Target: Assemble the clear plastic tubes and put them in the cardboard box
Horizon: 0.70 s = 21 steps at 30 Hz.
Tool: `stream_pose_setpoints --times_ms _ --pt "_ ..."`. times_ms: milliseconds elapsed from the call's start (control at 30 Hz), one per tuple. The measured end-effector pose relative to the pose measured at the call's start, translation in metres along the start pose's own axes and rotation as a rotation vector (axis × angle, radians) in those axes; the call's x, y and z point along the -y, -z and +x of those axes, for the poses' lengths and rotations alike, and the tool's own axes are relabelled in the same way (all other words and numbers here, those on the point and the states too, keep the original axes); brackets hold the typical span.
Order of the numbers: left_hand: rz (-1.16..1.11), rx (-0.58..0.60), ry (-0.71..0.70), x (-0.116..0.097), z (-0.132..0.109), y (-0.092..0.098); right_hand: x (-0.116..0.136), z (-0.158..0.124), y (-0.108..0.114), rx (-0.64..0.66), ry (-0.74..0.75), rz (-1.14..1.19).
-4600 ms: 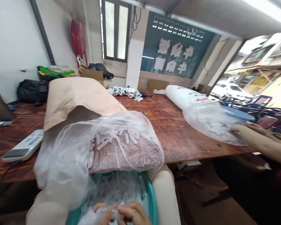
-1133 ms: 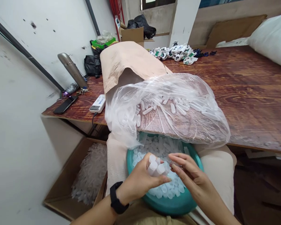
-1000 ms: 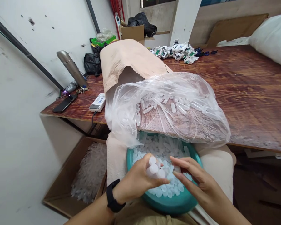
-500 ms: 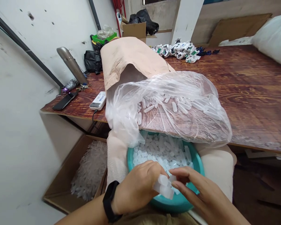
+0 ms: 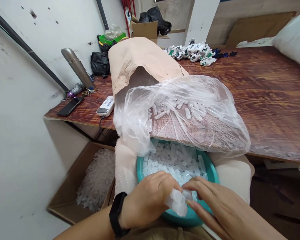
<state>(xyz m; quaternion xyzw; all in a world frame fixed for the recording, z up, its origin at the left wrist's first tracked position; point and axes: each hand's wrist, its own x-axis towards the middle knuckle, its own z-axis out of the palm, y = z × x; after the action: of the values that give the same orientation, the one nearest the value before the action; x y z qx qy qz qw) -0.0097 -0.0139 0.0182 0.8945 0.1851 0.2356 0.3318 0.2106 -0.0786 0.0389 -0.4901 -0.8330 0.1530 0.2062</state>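
My left hand (image 5: 148, 196), a black band on its wrist, is closed round several translucent white plastic tubes (image 5: 178, 204) with capped ends toward me. Thumb and fingers of my right hand (image 5: 211, 201) pinch another translucent tube (image 5: 188, 194) against that bunch. Both hands are over the near side of a teal basin (image 5: 212, 171) between my legs. Small white plastic caps (image 5: 165, 160) fill much of the basin, along with a few tubes. Beyond it, a clear plastic bag (image 5: 215, 88) lies open on the table, loose tubes (image 5: 196, 115) inside.
A brown paper sack (image 5: 140, 50) surrounds the bag's far end. On the wooden table (image 5: 270, 90) are a phone (image 5: 70, 106), a white device (image 5: 106, 106), a metal bottle (image 5: 77, 68) and a pile of white parts (image 5: 195, 51). A cardboard box (image 5: 57, 203) of clear pieces stands lower left.
My right fingers have come further over the tube at the bunch, and more of that tube shows between them. The left hand still holds its bunch; the view has shifted slightly.
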Motion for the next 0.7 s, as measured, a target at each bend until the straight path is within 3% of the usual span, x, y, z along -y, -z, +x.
stream_pose_setpoints --times_ms 133,300,500,700 --pt "-0.033 0.088 0.029 -0.002 0.002 0.001 0.004 0.003 0.006 0.052 0.062 -0.069" --pt "-0.124 0.044 0.221 -0.007 0.005 0.003 0.009 0.003 0.005 -0.003 0.035 -0.079" --pt "-0.124 0.032 0.120 -0.005 0.004 0.002 0.005 0.003 0.006 0.043 0.028 -0.085" --pt "-0.146 0.088 0.200 -0.008 0.006 0.008 0.005 0.002 0.014 0.022 0.073 -0.114"
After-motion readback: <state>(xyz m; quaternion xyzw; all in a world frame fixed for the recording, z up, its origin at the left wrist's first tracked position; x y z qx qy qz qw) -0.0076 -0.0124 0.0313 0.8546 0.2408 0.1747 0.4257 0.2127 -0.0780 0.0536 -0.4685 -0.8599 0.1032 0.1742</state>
